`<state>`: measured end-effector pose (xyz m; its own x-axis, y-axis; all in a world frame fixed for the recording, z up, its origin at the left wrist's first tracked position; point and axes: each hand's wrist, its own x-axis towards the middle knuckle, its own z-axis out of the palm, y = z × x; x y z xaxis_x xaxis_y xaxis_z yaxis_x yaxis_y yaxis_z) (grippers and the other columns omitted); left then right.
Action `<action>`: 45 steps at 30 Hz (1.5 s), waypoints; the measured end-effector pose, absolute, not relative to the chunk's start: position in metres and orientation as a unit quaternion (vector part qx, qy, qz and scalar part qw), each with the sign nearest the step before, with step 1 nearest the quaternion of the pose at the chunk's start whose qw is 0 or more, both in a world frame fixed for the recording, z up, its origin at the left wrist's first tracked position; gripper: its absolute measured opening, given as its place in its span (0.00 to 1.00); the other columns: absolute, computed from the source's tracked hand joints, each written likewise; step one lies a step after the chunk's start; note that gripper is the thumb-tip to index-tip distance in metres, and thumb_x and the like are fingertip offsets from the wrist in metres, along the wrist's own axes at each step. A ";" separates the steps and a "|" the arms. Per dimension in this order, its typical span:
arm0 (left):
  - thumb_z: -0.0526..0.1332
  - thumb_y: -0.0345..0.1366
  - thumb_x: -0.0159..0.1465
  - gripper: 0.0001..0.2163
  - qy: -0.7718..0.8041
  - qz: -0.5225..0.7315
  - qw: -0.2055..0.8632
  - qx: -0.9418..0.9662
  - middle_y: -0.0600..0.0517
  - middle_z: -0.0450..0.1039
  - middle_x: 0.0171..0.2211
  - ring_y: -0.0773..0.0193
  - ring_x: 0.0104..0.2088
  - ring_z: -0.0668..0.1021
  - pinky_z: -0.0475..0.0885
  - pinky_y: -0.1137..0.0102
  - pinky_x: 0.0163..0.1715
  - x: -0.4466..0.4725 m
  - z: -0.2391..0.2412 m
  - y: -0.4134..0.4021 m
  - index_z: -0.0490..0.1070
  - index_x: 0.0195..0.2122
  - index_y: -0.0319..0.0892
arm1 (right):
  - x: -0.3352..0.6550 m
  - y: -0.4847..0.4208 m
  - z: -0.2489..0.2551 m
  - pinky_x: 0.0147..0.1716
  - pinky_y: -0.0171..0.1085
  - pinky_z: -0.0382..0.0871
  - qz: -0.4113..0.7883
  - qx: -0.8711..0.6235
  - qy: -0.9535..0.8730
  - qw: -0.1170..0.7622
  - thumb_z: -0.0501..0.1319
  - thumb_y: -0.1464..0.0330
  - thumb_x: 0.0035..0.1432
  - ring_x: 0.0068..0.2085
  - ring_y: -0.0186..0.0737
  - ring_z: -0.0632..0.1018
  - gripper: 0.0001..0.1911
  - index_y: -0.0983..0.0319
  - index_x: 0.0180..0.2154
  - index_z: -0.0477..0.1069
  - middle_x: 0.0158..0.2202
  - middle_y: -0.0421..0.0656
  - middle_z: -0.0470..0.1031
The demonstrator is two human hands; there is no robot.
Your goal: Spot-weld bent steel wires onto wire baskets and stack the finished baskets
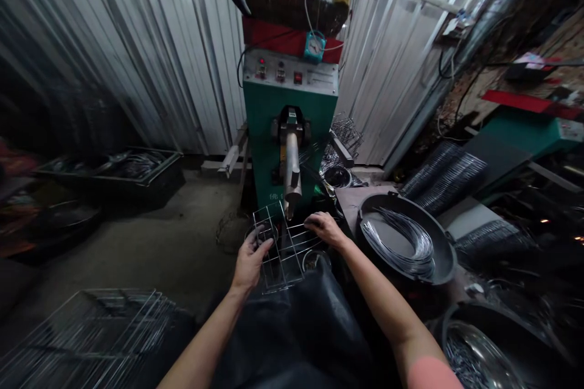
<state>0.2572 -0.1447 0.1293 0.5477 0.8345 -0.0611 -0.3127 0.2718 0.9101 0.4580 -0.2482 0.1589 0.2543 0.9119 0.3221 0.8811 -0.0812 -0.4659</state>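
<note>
**Two hands hold a wire frame (283,255) under the green welder (292,127)**

At 8 o'clock in the view, a stack of wire grids (91,328) lies flat near the lower edge. Above it, at 9 o'clock, a black crate (123,173) stands on the concrete floor (182,243), close to the corrugated wall (150,55).

The left hand (250,258) comes up from 6 o'clock. Its fingers (262,237) are curled shut around the left edge of the wire frame. The frame is a small open box of thin bright wires. It is tilted and sits just below the centre of the view, above the dark apron (292,334) on the person's lap. Its top lies at the tip of the metal electrode arm (292,173), which hangs from the welder at 12 o'clock of the frame. I cannot tell whether the two touch.

The right hand (325,228) holds the frame at its 2 o'clock corner, palm down, fingers bent closed over the upper wires.

At 3 o'clock of the hands, a dark round pan (401,200) rests on the desk (349,200) and carries a coil of bright wire rings (406,243). At 5 o'clock in the view, a second dark bowl (469,340) holds small metal pieces.
</note>
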 end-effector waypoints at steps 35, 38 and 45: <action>0.72 0.36 0.37 0.28 0.302 0.346 0.791 0.404 0.56 0.70 0.23 0.73 0.22 0.68 0.61 0.77 0.21 0.284 0.128 -0.125 0.70 0.42 0.37 | 0.480 -0.232 0.155 0.38 0.36 0.58 0.039 -0.753 -0.589 0.291 0.60 0.68 0.57 0.37 0.36 0.74 0.04 0.59 0.32 0.73 0.32 0.39 0.76; 0.71 0.37 0.39 0.28 0.310 0.341 0.786 0.412 0.59 0.65 0.20 0.74 0.19 0.65 0.59 0.77 0.20 0.284 0.126 -0.125 0.69 0.43 0.38 | 0.478 -0.234 0.151 0.37 0.36 0.59 0.024 -0.753 -0.585 0.301 0.60 0.68 0.56 0.34 0.36 0.74 0.04 0.59 0.31 0.73 0.31 0.39 0.76; 0.71 0.39 0.40 0.27 0.304 0.342 0.774 0.438 0.57 0.68 0.22 0.72 0.22 0.68 0.61 0.76 0.23 0.282 0.128 -0.125 0.70 0.43 0.37 | 0.469 -0.254 0.133 0.50 0.43 0.58 -0.098 -0.748 -0.551 0.357 0.63 0.64 0.53 0.51 0.45 0.66 0.10 0.60 0.38 0.72 0.48 0.48 0.69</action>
